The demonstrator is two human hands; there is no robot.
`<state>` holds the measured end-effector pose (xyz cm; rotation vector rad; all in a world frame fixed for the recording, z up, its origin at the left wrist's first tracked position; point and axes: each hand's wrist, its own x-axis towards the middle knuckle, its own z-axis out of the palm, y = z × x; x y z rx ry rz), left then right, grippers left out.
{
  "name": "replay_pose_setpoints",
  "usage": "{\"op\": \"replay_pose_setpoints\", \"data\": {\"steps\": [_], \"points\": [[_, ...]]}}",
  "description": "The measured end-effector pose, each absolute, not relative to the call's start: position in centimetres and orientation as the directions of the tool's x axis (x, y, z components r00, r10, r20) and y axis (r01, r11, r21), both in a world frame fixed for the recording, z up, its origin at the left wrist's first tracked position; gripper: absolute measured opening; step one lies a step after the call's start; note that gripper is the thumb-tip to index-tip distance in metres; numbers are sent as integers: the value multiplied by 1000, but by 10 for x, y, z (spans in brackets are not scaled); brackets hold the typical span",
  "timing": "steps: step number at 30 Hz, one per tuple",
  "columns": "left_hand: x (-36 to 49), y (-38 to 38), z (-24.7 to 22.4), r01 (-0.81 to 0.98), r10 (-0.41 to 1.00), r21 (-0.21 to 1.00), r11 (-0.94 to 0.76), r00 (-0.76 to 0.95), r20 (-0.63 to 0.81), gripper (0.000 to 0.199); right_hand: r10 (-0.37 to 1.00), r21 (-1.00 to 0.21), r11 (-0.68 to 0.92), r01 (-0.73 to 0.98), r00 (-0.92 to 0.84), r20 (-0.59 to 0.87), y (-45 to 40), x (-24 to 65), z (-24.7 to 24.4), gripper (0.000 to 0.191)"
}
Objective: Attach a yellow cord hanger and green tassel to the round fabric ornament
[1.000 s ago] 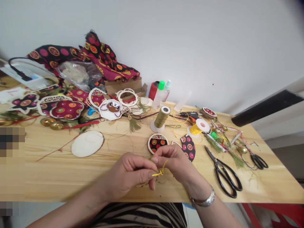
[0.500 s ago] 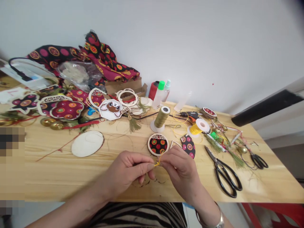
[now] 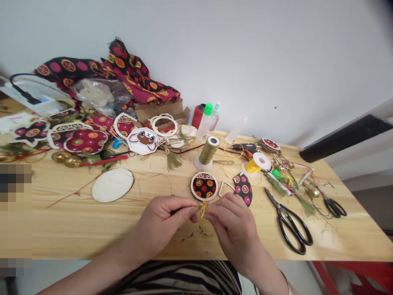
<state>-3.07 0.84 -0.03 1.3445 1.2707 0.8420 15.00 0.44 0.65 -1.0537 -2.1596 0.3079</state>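
Between my fingertips is a yellow cord (image 3: 203,210), looped and crossed on itself. My left hand (image 3: 172,217) pinches its left side, and my right hand (image 3: 231,217) pinches it from the right. Just beyond lies a round ornament (image 3: 204,187) with a pale lattice frame and dark flowered fabric; the cord runs up to its lower edge. A curved flowered fabric piece (image 3: 243,188) and a thin pale frame (image 3: 226,187) lie beyond my right hand. Dark snippets are scattered on the wood below my fingers.
An olive thread spool (image 3: 209,151) and a yellow cord spool (image 3: 256,164) stand behind. Large black scissors (image 3: 290,223) lie at right, smaller scissors (image 3: 335,208) farther off. A white oval disc (image 3: 113,185) rests left. Ornaments, patterned cloth (image 3: 138,73) and bottles (image 3: 205,125) line the wall side.
My right hand has shifted slightly right and down, away from the ornament. The yellow cord shows more clearly between my fingers, with an end pointing down. My left hand has barely moved.
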Motion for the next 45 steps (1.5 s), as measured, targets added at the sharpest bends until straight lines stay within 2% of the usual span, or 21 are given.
{"op": "replay_pose_setpoints", "data": {"steps": [6,13,18,24,30,41,43,45], "points": [[-30,8,2,208,977,973,100,166,-136,15,749,-452,639,622,-368,551,0,145,4,15],[-30,10,3,212,970,964,160,146,-193,16,679,-298,671,679,-402,614,-5,144,-2,12],[-29,9,2,219,972,964,149,148,-184,17,660,-268,668,694,-386,644,-7,142,-6,17],[-29,9,3,224,972,964,140,156,-178,18,679,-326,657,680,-344,649,-9,137,-10,20],[-30,9,4,174,973,975,141,159,-169,18,723,-468,642,607,-275,634,-8,134,-8,19],[-30,6,-4,204,985,976,81,131,-109,17,777,-569,565,598,-153,611,-5,131,-8,15],[-31,6,-3,205,985,976,74,135,-103,16,809,-629,536,563,-129,573,-5,130,-7,15],[-31,5,-2,204,986,977,62,142,-92,16,872,-740,457,494,-86,481,-5,130,-6,15]]}}
